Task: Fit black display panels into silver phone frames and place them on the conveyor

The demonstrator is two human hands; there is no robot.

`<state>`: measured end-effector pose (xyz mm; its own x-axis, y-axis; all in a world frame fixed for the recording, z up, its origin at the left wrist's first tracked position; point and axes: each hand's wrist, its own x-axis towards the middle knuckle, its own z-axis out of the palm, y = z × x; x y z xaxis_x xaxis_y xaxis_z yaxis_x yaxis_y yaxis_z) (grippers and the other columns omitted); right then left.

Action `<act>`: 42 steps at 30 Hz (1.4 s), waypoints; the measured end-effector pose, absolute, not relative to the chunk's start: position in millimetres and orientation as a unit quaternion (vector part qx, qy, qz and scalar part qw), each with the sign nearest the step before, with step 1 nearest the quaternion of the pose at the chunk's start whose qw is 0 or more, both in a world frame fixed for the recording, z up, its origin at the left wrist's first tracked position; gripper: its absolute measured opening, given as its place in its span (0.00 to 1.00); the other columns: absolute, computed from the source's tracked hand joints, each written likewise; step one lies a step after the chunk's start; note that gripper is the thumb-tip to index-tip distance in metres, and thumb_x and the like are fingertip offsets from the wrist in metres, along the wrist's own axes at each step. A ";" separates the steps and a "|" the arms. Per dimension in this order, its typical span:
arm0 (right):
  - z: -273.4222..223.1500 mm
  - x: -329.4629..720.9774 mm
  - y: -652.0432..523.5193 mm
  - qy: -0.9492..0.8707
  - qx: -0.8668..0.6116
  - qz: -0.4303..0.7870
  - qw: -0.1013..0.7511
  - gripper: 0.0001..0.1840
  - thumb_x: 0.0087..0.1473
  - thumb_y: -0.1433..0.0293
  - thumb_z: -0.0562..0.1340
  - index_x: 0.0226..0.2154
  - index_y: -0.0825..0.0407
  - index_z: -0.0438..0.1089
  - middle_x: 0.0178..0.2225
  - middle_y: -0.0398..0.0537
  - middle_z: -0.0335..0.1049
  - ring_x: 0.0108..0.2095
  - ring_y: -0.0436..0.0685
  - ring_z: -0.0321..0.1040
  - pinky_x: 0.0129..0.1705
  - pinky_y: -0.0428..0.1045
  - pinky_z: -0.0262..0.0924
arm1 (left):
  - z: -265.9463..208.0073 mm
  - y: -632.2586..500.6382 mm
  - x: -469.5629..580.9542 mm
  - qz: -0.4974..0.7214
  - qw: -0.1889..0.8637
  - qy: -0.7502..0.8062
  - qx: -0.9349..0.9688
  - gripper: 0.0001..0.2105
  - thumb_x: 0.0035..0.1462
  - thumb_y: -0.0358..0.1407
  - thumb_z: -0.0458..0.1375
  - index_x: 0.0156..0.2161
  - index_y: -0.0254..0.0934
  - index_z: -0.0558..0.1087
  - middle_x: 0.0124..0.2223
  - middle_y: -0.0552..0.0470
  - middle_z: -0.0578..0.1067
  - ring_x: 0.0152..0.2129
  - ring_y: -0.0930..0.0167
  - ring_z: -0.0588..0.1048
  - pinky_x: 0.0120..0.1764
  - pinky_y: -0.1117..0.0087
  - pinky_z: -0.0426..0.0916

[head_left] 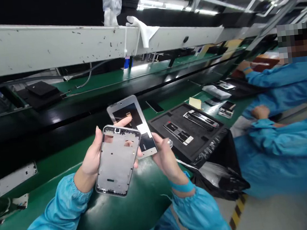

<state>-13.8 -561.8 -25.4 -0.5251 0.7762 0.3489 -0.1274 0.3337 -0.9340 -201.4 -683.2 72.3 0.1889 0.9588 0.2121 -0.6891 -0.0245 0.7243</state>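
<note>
My left hand grips a grey tablet frame, with small cutouts near its top, thumb along the left edge. Its index finger reaches behind the frame onto a screen panel. That panel has a silver border, dark areas and a gold flex piece. My right hand pinches the panel's lower right corner, and a wristband circles my wrist. Frame and panel overlap in the view, tilted above the green bench; whether they touch I cannot tell.
To the right, a black foam tray carries several screen panels. A black bag hangs below it. Another person in a blue smock sits at the right. More frames lie at the left, and a conveyor runs behind.
</note>
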 end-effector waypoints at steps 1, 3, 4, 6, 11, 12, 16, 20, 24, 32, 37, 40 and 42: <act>-7.4 -10.4 -567.7 -0.671 -0.209 0.576 0.416 0.42 0.70 0.36 0.40 0.61 0.46 0.70 0.49 0.55 0.80 0.50 0.66 0.80 0.47 0.60 0.78 | 72.2 -684.5 -199.1 0.605 0.680 0.181 0.371 0.42 0.68 0.67 0.48 0.78 0.46 0.55 0.45 0.42 0.85 0.34 0.60 0.85 0.38 0.60 0.79; 21.8 -7.3 -579.8 -0.644 -0.176 0.640 0.380 0.40 0.69 0.35 0.47 0.60 0.46 0.71 0.43 0.53 0.80 0.44 0.65 0.81 0.44 0.60 0.80 | 72.2 -686.9 -195.0 0.599 0.683 0.182 0.376 0.42 0.68 0.67 0.48 0.78 0.46 0.54 0.45 0.41 0.85 0.34 0.60 0.85 0.39 0.60 0.79; 31.5 -7.8 -585.0 -0.634 -0.169 0.662 0.361 0.37 0.68 0.36 0.52 0.59 0.46 0.71 0.39 0.50 0.79 0.39 0.63 0.81 0.42 0.60 0.80 | 72.4 -688.3 -193.2 0.599 0.681 0.183 0.379 0.43 0.68 0.67 0.48 0.78 0.46 0.54 0.45 0.41 0.85 0.34 0.59 0.85 0.39 0.60 0.78; 40.3 -12.0 -592.7 -0.614 -0.163 0.698 0.331 0.32 0.67 0.39 0.59 0.58 0.45 0.71 0.29 0.42 0.74 0.28 0.59 0.78 0.34 0.57 0.79 | 72.8 -691.2 -190.1 0.604 0.674 0.183 0.384 0.43 0.68 0.68 0.49 0.77 0.46 0.56 0.45 0.41 0.85 0.34 0.59 0.85 0.38 0.61 0.78; 29.2 -22.2 -598.9 -0.591 -0.184 0.701 0.353 0.33 0.66 0.37 0.57 0.54 0.46 0.74 0.21 0.37 0.67 0.15 0.55 0.67 0.21 0.53 0.73 | 73.8 -696.9 -186.3 0.601 0.682 0.184 0.374 0.44 0.67 0.68 0.48 0.78 0.45 0.54 0.46 0.41 0.85 0.35 0.59 0.86 0.38 0.61 0.79; 26.9 -21.8 -599.3 -0.598 -0.188 0.686 0.369 0.34 0.68 0.37 0.54 0.53 0.47 0.75 0.21 0.39 0.69 0.16 0.56 0.68 0.24 0.55 0.75 | 74.7 -697.2 -186.4 0.602 0.681 0.185 0.373 0.44 0.68 0.68 0.48 0.78 0.45 0.52 0.47 0.40 0.85 0.35 0.59 0.86 0.39 0.61 0.79; 22.6 -8.6 -601.1 -0.618 -0.191 0.643 0.410 0.38 0.71 0.39 0.46 0.51 0.46 0.79 0.32 0.51 0.80 0.35 0.66 0.81 0.44 0.67 0.81 | 81.5 -696.9 -187.4 0.639 0.650 0.192 0.363 0.40 0.69 0.67 0.46 0.76 0.46 0.59 0.49 0.40 0.85 0.37 0.59 0.85 0.41 0.59 0.79; 16.8 19.4 -601.4 -0.634 -0.193 0.615 0.427 0.38 0.72 0.41 0.42 0.56 0.40 0.78 0.50 0.53 0.83 0.49 0.70 0.82 0.51 0.69 0.79 | 82.8 -689.8 -186.8 0.689 0.601 0.213 0.344 0.34 0.71 0.64 0.46 0.66 0.44 0.73 0.60 0.41 0.81 0.38 0.62 0.84 0.41 0.59 0.80; 13.9 41.1 -592.3 -0.767 -0.156 0.493 0.379 0.31 0.72 0.44 0.53 0.68 0.35 0.69 0.64 0.53 0.73 0.59 0.71 0.76 0.59 0.70 0.75 | 68.3 -668.3 -188.1 0.795 0.413 0.265 0.355 0.31 0.70 0.63 0.53 0.63 0.43 0.72 0.52 0.43 0.83 0.39 0.64 0.83 0.42 0.62 0.81; 15.5 35.7 -573.8 -0.890 -0.115 0.303 0.322 0.38 0.70 0.47 0.61 0.76 0.35 0.56 0.59 0.56 0.68 0.56 0.68 0.72 0.57 0.65 0.74 | 61.0 -651.0 -202.2 0.832 0.322 0.264 0.367 0.26 0.67 0.60 0.60 0.60 0.46 0.70 0.52 0.47 0.82 0.44 0.61 0.84 0.47 0.55 0.82; 22.0 35.6 -574.6 -0.908 -0.101 0.263 0.311 0.39 0.69 0.49 0.62 0.76 0.39 0.58 0.56 0.58 0.67 0.57 0.69 0.71 0.56 0.65 0.74 | 66.5 -657.0 -207.5 0.825 0.341 0.250 0.374 0.22 0.68 0.57 0.61 0.58 0.47 0.72 0.54 0.48 0.82 0.46 0.61 0.84 0.53 0.53 0.81; 25.9 34.8 -574.4 -0.908 -0.099 0.270 0.306 0.38 0.69 0.50 0.64 0.75 0.40 0.60 0.56 0.58 0.68 0.56 0.69 0.72 0.56 0.65 0.75 | 66.9 -657.8 -208.5 0.823 0.337 0.237 0.390 0.21 0.70 0.56 0.59 0.58 0.46 0.72 0.54 0.47 0.82 0.47 0.61 0.84 0.54 0.51 0.81; 28.3 33.5 -574.0 -0.908 -0.092 0.273 0.304 0.38 0.69 0.51 0.64 0.75 0.40 0.60 0.55 0.58 0.68 0.55 0.68 0.72 0.56 0.64 0.75 | 66.7 -657.9 -208.5 0.821 0.327 0.232 0.406 0.21 0.70 0.57 0.59 0.57 0.45 0.72 0.54 0.46 0.82 0.46 0.61 0.85 0.53 0.50 0.81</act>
<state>33.5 -574.0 28.3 -0.7982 0.3329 0.5021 0.0004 0.8337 -0.5522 -208.5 -657.9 66.7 -0.4572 0.7253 0.5147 -0.3481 -0.6785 0.6469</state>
